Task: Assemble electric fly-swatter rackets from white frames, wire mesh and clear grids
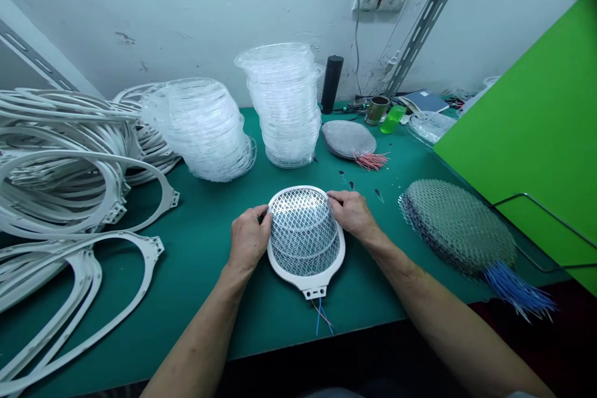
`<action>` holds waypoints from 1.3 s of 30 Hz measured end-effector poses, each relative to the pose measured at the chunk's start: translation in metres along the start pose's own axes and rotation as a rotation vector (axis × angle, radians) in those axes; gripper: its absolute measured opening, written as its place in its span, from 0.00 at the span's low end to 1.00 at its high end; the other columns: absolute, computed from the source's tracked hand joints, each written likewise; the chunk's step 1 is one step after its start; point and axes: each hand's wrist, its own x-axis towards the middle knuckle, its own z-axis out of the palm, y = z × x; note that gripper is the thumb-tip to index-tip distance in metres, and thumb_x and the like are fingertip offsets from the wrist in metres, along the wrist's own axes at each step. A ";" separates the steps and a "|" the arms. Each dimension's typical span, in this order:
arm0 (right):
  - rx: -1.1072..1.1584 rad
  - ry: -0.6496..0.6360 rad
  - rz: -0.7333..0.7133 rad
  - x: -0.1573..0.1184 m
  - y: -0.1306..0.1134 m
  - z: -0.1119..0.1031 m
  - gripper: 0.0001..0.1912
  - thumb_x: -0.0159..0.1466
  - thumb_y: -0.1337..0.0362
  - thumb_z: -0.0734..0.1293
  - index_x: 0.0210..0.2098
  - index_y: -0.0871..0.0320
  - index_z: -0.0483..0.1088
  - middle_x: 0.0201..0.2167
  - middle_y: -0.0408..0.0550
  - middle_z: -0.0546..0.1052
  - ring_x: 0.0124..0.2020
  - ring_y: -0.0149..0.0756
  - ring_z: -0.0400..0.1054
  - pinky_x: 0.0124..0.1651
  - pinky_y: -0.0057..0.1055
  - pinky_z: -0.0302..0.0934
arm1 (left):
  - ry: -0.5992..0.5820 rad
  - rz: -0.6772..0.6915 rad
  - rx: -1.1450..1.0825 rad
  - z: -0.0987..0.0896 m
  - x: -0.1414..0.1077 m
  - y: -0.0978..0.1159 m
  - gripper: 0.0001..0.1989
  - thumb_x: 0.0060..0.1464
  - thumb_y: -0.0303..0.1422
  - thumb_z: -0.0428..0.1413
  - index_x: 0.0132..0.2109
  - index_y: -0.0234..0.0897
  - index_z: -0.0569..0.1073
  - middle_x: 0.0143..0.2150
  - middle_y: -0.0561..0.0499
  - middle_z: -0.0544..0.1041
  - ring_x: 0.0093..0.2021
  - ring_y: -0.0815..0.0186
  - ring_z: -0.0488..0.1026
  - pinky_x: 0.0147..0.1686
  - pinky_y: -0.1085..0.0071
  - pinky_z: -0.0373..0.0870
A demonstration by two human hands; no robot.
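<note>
A: Inventory?
B: Green bench (200,305); white plastic racket frames (60,161), heaped L; clear plastic grids (284,106), stacked ctr; wire-mesh stack (457,227) w/ blue leads (517,289), R.
A: Item in hand?
B: Mesh racket frame (305,236), flat on bench, front ctr; thin wires (321,317) trail from handle end.
A: Hands?
B: L hand (249,237), R hand (352,212) both gripping rim, opposite sides.

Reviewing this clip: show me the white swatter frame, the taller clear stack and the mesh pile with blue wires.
white swatter frame (305,281), head view, lower rim
taller clear stack (284,106), head view, its middle
mesh pile with blue wires (459,227), head view, top mesh
</note>
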 end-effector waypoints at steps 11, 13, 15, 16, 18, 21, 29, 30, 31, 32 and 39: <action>-0.250 -0.006 -0.006 -0.003 -0.012 0.000 0.17 0.71 0.65 0.59 0.42 0.58 0.81 0.35 0.50 0.80 0.35 0.36 0.70 0.39 0.30 0.57 | -0.002 0.029 0.046 0.000 -0.002 0.003 0.16 0.65 0.36 0.55 0.54 0.38 0.81 0.53 0.44 0.83 0.50 0.55 0.80 0.50 0.64 0.73; -0.307 -0.016 -0.012 -0.004 -0.015 -0.001 0.17 0.71 0.66 0.59 0.41 0.58 0.80 0.34 0.50 0.78 0.34 0.36 0.68 0.37 0.31 0.54 | 0.005 0.037 0.045 0.000 -0.002 0.003 0.16 0.65 0.36 0.56 0.54 0.37 0.81 0.53 0.44 0.83 0.50 0.55 0.80 0.50 0.64 0.73; -0.344 -0.021 -0.019 -0.005 -0.017 -0.001 0.17 0.71 0.66 0.58 0.40 0.59 0.80 0.34 0.50 0.78 0.33 0.37 0.67 0.37 0.32 0.53 | 0.009 0.044 0.045 0.001 -0.002 0.002 0.16 0.64 0.35 0.56 0.54 0.37 0.81 0.52 0.44 0.83 0.50 0.56 0.80 0.50 0.64 0.73; -0.355 -0.023 -0.022 -0.006 -0.018 0.000 0.17 0.71 0.67 0.58 0.40 0.59 0.80 0.34 0.51 0.78 0.34 0.37 0.67 0.38 0.32 0.53 | 0.009 0.047 0.046 0.001 -0.001 0.002 0.16 0.64 0.35 0.56 0.54 0.37 0.82 0.52 0.44 0.83 0.50 0.56 0.80 0.50 0.65 0.73; -0.363 -0.025 -0.031 -0.008 -0.018 0.001 0.17 0.71 0.67 0.58 0.42 0.59 0.80 0.36 0.52 0.78 0.36 0.39 0.67 0.40 0.33 0.53 | 0.009 0.050 0.048 0.001 -0.001 0.002 0.15 0.65 0.35 0.55 0.54 0.38 0.82 0.52 0.45 0.83 0.49 0.57 0.80 0.49 0.65 0.73; -0.349 -0.015 -0.044 -0.009 -0.017 0.003 0.17 0.71 0.68 0.59 0.43 0.58 0.80 0.42 0.53 0.80 0.42 0.42 0.68 0.45 0.34 0.54 | 0.010 0.054 0.050 0.002 -0.001 0.001 0.16 0.65 0.36 0.55 0.54 0.38 0.82 0.51 0.45 0.84 0.49 0.56 0.80 0.49 0.65 0.73; -0.282 -0.011 -0.063 -0.008 -0.007 0.006 0.16 0.72 0.68 0.59 0.43 0.57 0.80 0.41 0.51 0.80 0.40 0.38 0.69 0.44 0.31 0.56 | 0.016 0.055 0.080 0.002 -0.001 0.004 0.16 0.65 0.36 0.53 0.52 0.40 0.82 0.49 0.45 0.84 0.47 0.57 0.80 0.47 0.65 0.73; -0.276 -0.005 -0.065 -0.008 -0.007 0.006 0.16 0.72 0.68 0.59 0.43 0.58 0.80 0.41 0.51 0.80 0.39 0.38 0.69 0.43 0.31 0.56 | 0.017 0.054 0.083 0.002 -0.001 0.004 0.16 0.65 0.36 0.53 0.52 0.40 0.82 0.49 0.45 0.84 0.46 0.57 0.80 0.47 0.65 0.73; -0.271 -0.001 -0.067 -0.008 -0.007 0.007 0.16 0.72 0.67 0.59 0.42 0.58 0.80 0.40 0.51 0.79 0.39 0.38 0.69 0.43 0.30 0.56 | 0.019 0.054 0.086 0.002 -0.001 0.005 0.16 0.65 0.36 0.53 0.51 0.40 0.82 0.49 0.45 0.84 0.46 0.57 0.80 0.47 0.65 0.72; -0.267 0.003 -0.069 -0.009 -0.007 0.007 0.16 0.72 0.67 0.59 0.42 0.58 0.80 0.40 0.51 0.79 0.39 0.38 0.69 0.44 0.30 0.56 | 0.021 0.054 0.088 0.001 -0.001 0.005 0.15 0.65 0.36 0.53 0.51 0.39 0.82 0.49 0.45 0.84 0.46 0.57 0.80 0.47 0.65 0.72; -0.325 0.034 -0.119 -0.015 -0.005 0.014 0.16 0.72 0.67 0.58 0.41 0.60 0.78 0.41 0.55 0.78 0.42 0.42 0.66 0.47 0.34 0.55 | 0.002 0.086 0.135 0.002 -0.004 0.008 0.17 0.67 0.33 0.50 0.55 0.39 0.80 0.50 0.44 0.82 0.47 0.58 0.78 0.48 0.67 0.71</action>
